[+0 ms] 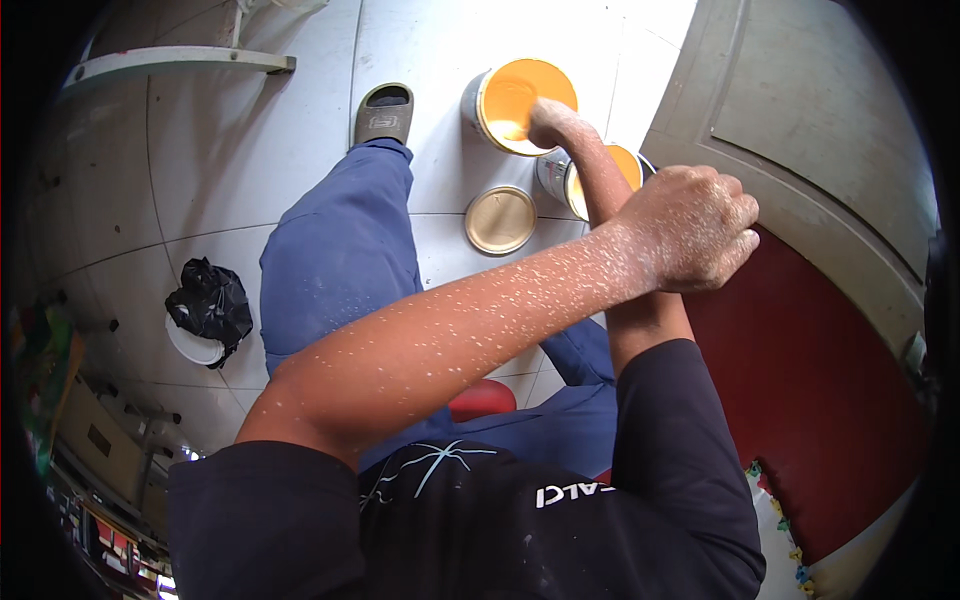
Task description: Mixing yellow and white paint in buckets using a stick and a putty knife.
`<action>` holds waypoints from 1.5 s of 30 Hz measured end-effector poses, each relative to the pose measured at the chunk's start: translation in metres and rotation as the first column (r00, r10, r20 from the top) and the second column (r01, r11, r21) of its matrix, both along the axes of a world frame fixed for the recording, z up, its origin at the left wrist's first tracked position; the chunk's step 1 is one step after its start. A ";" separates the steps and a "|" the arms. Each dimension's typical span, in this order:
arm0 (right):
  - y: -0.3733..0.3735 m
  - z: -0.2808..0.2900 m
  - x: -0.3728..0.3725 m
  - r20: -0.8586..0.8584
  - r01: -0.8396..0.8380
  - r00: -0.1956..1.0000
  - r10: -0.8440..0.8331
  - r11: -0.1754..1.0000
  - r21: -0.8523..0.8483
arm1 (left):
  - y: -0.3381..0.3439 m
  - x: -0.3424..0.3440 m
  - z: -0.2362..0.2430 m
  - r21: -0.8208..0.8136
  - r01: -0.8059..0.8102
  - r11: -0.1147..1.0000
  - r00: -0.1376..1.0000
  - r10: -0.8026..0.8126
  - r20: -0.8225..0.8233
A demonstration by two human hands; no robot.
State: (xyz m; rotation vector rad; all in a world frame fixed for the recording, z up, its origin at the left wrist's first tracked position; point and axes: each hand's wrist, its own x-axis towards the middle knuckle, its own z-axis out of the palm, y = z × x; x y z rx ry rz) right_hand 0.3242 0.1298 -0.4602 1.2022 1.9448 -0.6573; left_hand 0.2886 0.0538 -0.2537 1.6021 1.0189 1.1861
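Observation:
My left forearm, flecked with pale specks, crosses over my right arm. My left hand [702,228] is closed in a fist at the right; the inside of the fist is hidden. My right hand [553,122] reaches to the near right rim of a bucket of yellow-orange paint [528,72] and is partly over its opening. Its fingers are blurred and tucked out of sight, so I cannot see whether it holds anything. A second bucket with orange inside [627,163] stands just beside the first, partly behind my right forearm. A round tan lid [501,220] lies on the floor nearby.
White floor tiles [300,130] surround my legs. A clog [384,115] is on my foot. A crumpled black plastic bag [212,305] lies over a white round container [192,342] at left. A pale metal leg [180,62] stands at upper left. Right are a grey panel [820,110] and dark red surface [800,380].

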 end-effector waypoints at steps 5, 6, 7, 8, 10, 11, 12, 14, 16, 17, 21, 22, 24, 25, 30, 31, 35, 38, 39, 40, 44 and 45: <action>0.016 -0.003 0.032 -0.080 0.368 0.929 -0.360 0.886 0.282 | 0.002 0.005 0.008 0.004 -0.015 1.000 0.999 0.015 0.041; 0.010 -0.004 0.029 -0.089 0.362 0.932 -0.352 0.889 0.282 | 0.002 0.002 0.009 0.007 -0.025 1.000 0.999 0.024 0.032; 0.002 -0.009 0.040 -0.072 0.213 0.977 -0.201 0.949 0.233 | 0.002 0.006 0.011 0.019 0.013 1.000 1.000 -0.013 0.018; -0.003 -0.013 0.052 -0.062 0.056 0.997 -0.045 0.982 0.180 | 0.002 0.009 0.012 0.031 0.050 0.998 0.999 -0.050 0.004; -0.005 -0.010 0.020 0.019 0.013 1.000 -0.014 1.000 0.013 | 0.003 0.005 0.010 0.031 0.035 0.999 0.999 -0.036 0.022; 0.004 -0.011 0.034 -0.067 0.174 0.984 -0.166 0.977 0.124 | 0.006 0.006 0.018 0.014 0.065 0.998 0.997 -0.066 0.028; 0.009 -0.012 0.048 -0.174 0.330 0.939 -0.297 0.920 0.211 | 0.008 0.006 0.021 -0.011 0.092 0.996 0.995 -0.092 0.029; 0.006 0.003 0.032 -0.042 0.434 0.897 -0.441 0.855 0.283 | 0.005 -0.002 0.014 -0.025 0.056 0.998 0.998 -0.055 0.020; 0.000 0.010 0.034 0.000 0.425 0.901 -0.434 0.883 0.199 | 0.004 -0.001 0.016 -0.023 0.090 0.996 0.996 -0.091 -0.015; -0.002 0.007 0.025 -0.001 0.423 0.902 -0.431 0.884 0.198 | 0.004 -0.003 0.015 -0.009 0.096 0.995 0.995 -0.097 -0.029; 0.008 -0.002 0.025 0.004 0.186 0.982 -0.189 0.970 0.156 | 0.006 0.004 0.012 0.029 -0.001 1.000 0.998 -0.001 0.055; 0.011 -0.002 0.025 -0.101 0.374 0.927 -0.360 0.893 0.249 | 0.005 0.002 0.011 0.023 -0.008 1.000 0.999 0.007 0.046; 0.008 -0.001 0.037 -0.041 0.392 0.917 -0.396 0.877 0.280 | 0.003 0.001 0.014 0.002 0.029 1.000 0.999 -0.029 0.017; 0.001 -0.005 0.046 0.009 0.310 0.946 -0.324 0.914 0.263 | 0.004 0.001 0.017 0.007 0.030 1.000 0.999 -0.030 0.025; 0.011 -0.002 0.031 -0.034 -0.005 0.999 0.008 0.997 0.073 | 0.008 0.002 0.018 0.002 0.037 0.999 0.998 -0.038 0.042; 0.015 0.001 0.040 -0.116 0.254 0.965 -0.236 0.949 0.186 | 0.008 0.001 0.020 0.004 0.040 0.999 0.999 -0.040 0.032; -0.002 0.000 0.029 0.040 0.295 0.950 -0.309 0.933 0.205 | 0.003 -0.005 0.009 0.013 0.047 0.999 0.997 -0.046 -0.059; 0.003 -0.018 0.047 0.073 -0.263 0.962 0.262 0.965 0.004 | 0.008 0.012 0.021 0.043 0.045 0.998 0.999 -0.045 0.006; 0.009 -0.017 0.042 -0.006 -0.145 0.989 0.146 0.984 0.101 | 0.009 0.008 0.019 0.019 0.040 0.999 0.999 -0.040 -0.007; 0.018 -0.015 0.044 -0.088 -0.018 0.995 0.035 0.982 0.188 | 0.008 0.007 0.018 0.016 0.042 0.999 0.999 -0.041 -0.013; 0.005 -0.001 0.037 -0.048 0.397 0.916 -0.399 0.879 0.263 | 0.004 -0.001 0.009 -0.004 0.065 0.998 0.995 -0.065 -0.079; -0.001 0.002 0.031 -0.008 0.215 0.976 -0.218 0.956 0.202 | 0.005 -0.002 0.008 -0.004 0.076 0.997 0.993 -0.076 -0.094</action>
